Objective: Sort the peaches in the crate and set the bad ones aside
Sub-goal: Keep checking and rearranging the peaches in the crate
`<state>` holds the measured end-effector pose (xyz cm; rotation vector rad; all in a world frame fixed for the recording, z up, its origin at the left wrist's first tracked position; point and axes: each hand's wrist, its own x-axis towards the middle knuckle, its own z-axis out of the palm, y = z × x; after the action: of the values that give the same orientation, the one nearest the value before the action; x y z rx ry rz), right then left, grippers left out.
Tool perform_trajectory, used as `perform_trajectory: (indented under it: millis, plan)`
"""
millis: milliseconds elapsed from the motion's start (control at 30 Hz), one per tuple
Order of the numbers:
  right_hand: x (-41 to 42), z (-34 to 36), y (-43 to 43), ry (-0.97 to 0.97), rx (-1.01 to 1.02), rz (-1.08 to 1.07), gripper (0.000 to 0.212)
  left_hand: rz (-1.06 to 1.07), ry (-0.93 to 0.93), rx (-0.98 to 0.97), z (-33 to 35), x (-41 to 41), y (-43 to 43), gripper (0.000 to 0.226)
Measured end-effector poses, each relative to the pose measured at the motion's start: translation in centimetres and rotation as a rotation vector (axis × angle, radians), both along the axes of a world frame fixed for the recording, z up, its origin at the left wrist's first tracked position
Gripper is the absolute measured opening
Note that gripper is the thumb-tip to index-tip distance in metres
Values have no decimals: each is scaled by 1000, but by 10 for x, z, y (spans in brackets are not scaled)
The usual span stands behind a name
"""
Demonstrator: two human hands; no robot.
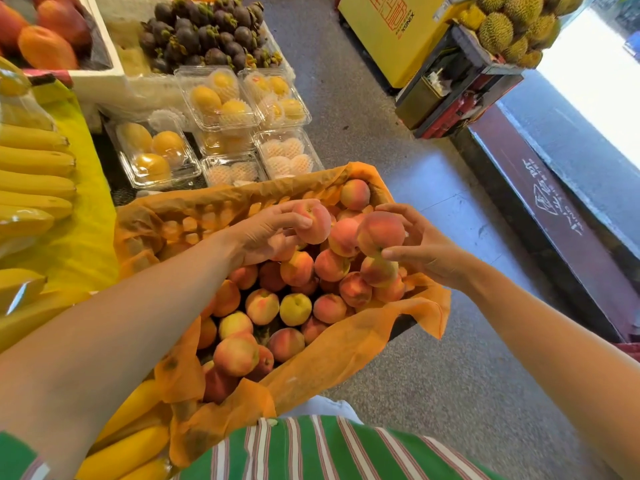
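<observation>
A crate lined with orange paper (346, 344) sits in front of me, filled with several pink and yellow peaches (294, 308). My left hand (266, 233) is raised over the far part of the pile and grips one pink peach (313, 225) between thumb and fingers. My right hand (420, 245) is beside it on the right and holds a second, redder peach (380, 233) up off the heap. The two held peaches are close together but apart. One pale yellow peach lies mid-pile.
Clear plastic boxes of yellow fruit (214, 98) stand just beyond the crate. Bananas (34, 181) lie on a yellow cloth to the left. Mangosteens (207, 32) are at the back. Bare grey floor (450, 393) lies to the right, with a durian stand (509, 29) beyond.
</observation>
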<state>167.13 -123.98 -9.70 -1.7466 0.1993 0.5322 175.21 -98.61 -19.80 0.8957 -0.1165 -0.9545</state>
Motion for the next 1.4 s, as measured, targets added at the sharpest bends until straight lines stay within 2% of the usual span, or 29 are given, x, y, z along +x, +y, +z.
perform_trajectory:
  millis: [167,267,333,400,500,567,667,733,900,1033,1100,1200,1300,1333,1400]
  plan:
    - [-2,2,-14,141,173,-8,76,6,94,-34,1,1,-5,78]
    - [-7,1,-15,169,278,-25,61,-38,189,-79,-2,1,-7,77]
    - [-10,1,-14,166,305,-37,58,-75,185,-77,-3,-1,-8,75]
    - [-13,0,-15,168,298,-20,63,-128,97,-4,-1,-3,-10,75]
    - [-17,-3,-16,195,243,21,79,-261,-152,198,6,-6,-10,50]
    - [-20,-3,-14,189,123,76,78,-354,-360,394,10,-7,-8,43]
    - [-23,-4,1,55,-270,321,67,-563,-659,691,9,-7,-9,54]
    - [-25,-10,15,-23,-475,483,62,-739,-703,831,6,-9,-9,61]
    - [-23,-43,50,-178,-781,782,66,-982,-1011,1042,-8,-28,-14,49]
    - [-15,-65,56,-239,-927,849,63,-912,-1031,1074,-13,-23,-2,45]
    - [-9,-67,52,-285,-934,835,62,-849,-1004,1068,-14,-15,7,44]
    - [1,-58,48,-320,-804,738,66,-751,-942,945,-5,-5,15,42]
    - [16,-40,44,-369,-689,570,69,-520,-934,844,12,3,15,28]
    - [22,-33,43,-393,-676,519,68,-424,-958,836,18,4,13,32]
    - [34,-25,37,-424,-683,419,66,-205,-979,852,23,7,8,56]
